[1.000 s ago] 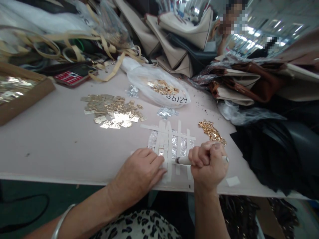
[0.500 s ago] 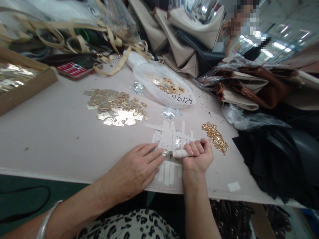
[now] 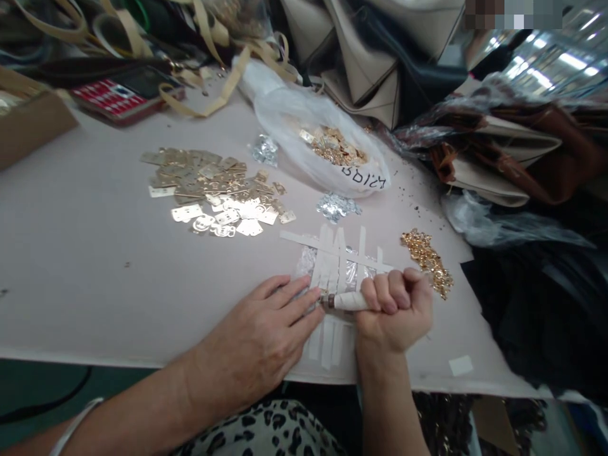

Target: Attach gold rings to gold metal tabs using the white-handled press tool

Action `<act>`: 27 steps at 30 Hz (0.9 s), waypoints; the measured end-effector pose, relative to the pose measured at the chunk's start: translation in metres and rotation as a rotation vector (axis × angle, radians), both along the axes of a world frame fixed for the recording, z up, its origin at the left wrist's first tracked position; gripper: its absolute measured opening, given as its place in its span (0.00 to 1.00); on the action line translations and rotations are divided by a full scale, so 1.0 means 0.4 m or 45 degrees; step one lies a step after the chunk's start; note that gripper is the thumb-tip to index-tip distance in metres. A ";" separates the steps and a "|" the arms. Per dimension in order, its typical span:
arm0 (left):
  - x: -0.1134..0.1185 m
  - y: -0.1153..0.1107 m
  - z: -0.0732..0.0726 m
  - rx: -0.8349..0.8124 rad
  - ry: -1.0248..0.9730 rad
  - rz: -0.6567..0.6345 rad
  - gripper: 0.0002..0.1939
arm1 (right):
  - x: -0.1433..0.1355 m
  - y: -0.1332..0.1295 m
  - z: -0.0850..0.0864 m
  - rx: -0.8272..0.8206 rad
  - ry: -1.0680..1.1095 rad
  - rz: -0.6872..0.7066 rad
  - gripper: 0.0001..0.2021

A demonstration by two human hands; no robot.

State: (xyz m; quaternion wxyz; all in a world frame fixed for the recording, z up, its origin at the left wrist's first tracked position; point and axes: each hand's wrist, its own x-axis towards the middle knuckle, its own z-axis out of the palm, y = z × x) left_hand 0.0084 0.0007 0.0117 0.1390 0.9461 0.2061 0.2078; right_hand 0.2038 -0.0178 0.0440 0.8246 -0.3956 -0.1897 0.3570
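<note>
My right hand [image 3: 395, 307] is closed around the white-wrapped handle of a screwdriver-like tool [image 3: 350, 301], which lies almost level and points left. Its dark collar meets a small metal piece [image 3: 324, 296] by my left fingertips; the tip itself is hidden. My left hand [image 3: 270, 332] lies flat with fingers stretched out, their ends resting beside that piece. Under both hands is a clear plastic-covered pad crossed with strips of white tape [image 3: 327, 259]. Beyond it are a heap of gold metal plates [image 3: 204, 180], a pile of silver washers [image 3: 337, 207] and a pile of small gold fittings [image 3: 427, 259].
A white plastic bag [image 3: 280, 120] of gold parts lies at the back. A red-keyed calculator-like device [image 3: 114, 95] and a cardboard box [image 3: 33, 133] are at the left. Brown and cream bags [image 3: 508, 152] and black material [image 3: 532, 316] crowd the right side.
The view has shifted and come a little closer. My right hand keeps hold of the tool, with the fist turned slightly; my left hand stays flat beside the metal piece.
</note>
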 end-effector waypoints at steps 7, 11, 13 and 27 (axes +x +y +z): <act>0.000 0.004 0.013 -0.072 -0.055 -0.036 0.16 | -0.096 -0.024 0.028 0.053 -0.632 0.224 0.11; -0.012 -0.001 0.020 -0.115 -0.103 -0.024 0.14 | -0.111 -0.025 0.039 -0.060 -0.950 0.293 0.12; -0.017 -0.004 0.023 -0.144 -0.136 0.025 0.11 | -0.094 -0.019 0.062 -0.056 -0.912 0.306 0.13; -0.015 -0.004 0.023 -0.181 -0.153 0.151 0.06 | -0.026 -0.018 0.068 -0.539 -1.277 0.408 0.11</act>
